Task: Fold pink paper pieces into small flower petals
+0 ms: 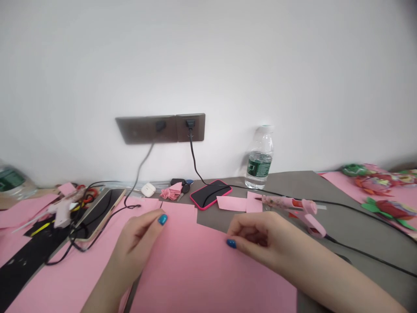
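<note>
A white wall point(208, 65) is rising behind everything, and a grey tabletop point(286, 184) is stretching across the view in front of the person. A large pink paper sheet point(202, 269) is lying on this tabletop directly under both hands, and its far edge is reaching just past the fingertips.

The left hand point(138, 243) is resting at the sheet's far edge, with the fingers curled and the thumb raised. The right hand point(257, 237) is lying on the other side of the same edge, also with curled fingers. Both hands are touching the paper, but I cannot tell if they are really grasping it or only resting there; neither one is clenched into a fist.

Beyond the right hand, a pink glue gun point(293, 213) is lying on the tabletop, and paper flowers point(374, 184) are sitting further out on that side. To the outer side of the left hand, a black board point(100, 213) is lying among loose pink paper. Ahead of the hands, a smartphone in a pink case point(210, 194) is lying between them, and a water bottle point(259, 158) is standing upright beyond the right hand. A black cable point(192, 152) is running down from a wall socket point(190, 128). Two pink paper strips point(231, 203) are lying just beside the phone, and a small white earbud case point(148, 189) is sitting ahead of the left hand.
</note>
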`<state>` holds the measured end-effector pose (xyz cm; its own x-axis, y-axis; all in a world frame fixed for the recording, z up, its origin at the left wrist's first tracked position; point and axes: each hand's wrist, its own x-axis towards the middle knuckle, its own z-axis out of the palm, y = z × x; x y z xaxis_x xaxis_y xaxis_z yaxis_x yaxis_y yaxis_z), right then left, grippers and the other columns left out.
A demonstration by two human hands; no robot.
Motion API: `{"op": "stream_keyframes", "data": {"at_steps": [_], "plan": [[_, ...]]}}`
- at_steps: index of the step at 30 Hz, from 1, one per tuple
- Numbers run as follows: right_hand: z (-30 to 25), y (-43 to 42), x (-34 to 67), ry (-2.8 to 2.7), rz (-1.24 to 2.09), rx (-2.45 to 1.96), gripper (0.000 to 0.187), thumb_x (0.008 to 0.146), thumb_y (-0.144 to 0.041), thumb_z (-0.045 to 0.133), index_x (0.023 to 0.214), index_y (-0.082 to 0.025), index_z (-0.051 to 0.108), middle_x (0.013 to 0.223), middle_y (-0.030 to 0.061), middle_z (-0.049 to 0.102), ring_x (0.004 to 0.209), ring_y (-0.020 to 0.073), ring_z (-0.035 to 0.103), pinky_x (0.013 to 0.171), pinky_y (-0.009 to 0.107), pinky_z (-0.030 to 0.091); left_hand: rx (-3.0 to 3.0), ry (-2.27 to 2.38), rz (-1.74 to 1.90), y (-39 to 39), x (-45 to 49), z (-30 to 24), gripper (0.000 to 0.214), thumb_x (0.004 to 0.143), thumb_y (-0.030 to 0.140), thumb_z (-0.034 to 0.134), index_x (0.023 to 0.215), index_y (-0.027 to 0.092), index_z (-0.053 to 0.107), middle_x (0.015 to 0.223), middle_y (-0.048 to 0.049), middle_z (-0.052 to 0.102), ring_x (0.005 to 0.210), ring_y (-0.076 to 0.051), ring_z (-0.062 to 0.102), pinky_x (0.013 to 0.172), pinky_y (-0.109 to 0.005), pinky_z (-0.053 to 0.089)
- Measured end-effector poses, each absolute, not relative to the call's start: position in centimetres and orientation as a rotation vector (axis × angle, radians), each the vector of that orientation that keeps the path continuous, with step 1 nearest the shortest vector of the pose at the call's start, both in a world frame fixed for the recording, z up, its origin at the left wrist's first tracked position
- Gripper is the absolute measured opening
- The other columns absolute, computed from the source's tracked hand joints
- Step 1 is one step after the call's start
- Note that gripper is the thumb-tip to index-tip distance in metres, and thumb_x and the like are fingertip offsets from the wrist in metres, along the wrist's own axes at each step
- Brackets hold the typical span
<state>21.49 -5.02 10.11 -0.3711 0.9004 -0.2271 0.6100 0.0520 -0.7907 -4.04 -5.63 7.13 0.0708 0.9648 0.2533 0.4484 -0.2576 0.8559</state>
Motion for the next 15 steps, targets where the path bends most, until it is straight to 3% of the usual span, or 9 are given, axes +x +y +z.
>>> {"op": "stream_keyframes", "data": {"at_steps": [7,10,15], "plan": [[10.3,-4.5,23.2,-1.842,1.136,-1.448,0.020,0.082,-0.033,0.060,0.067,-0.019,0.060,0.058,-0.0042,0.042,0.055,0.0105,0.034,0.050,0.023,0.024,1.695,1.616,1.362,-4.7,-4.9,6.7,0.032,0.085,0.042,0.054,0.064,0.019,0.057,0.062,0.0017,0.054,0.060,-0.015,0.050,0.052,-0.021,0.042],[10.2,-4.8,23.0,-1.653,1.170,-1.371,0.026,0.081,-0.039,0.063,0.066,-0.018,0.060,0.060,-0.0029,0.046,0.055,0.0106,0.036,0.051,0.024,0.026,1.694,1.662,1.432,-4.7,-5.4,6.4,0.029,0.084,0.038,0.057,0.062,0.019,0.058,0.061,0.0021,0.057,0.062,-0.016,0.054,0.053,-0.021,0.045],[9.2,-5.4,22.9,-1.320,1.388,-1.209,0.034,0.073,-0.049,0.073,0.067,-0.017,0.061,0.061,-0.0013,0.055,0.056,0.0116,0.045,0.051,0.023,0.031,1.542,1.880,1.585,-5.3,-5.9,6.2,0.015,0.076,0.031,0.064,0.075,0.017,0.068,0.079,0.0012,0.070,0.082,-0.021,0.061,0.068,-0.024,0.052]]}}
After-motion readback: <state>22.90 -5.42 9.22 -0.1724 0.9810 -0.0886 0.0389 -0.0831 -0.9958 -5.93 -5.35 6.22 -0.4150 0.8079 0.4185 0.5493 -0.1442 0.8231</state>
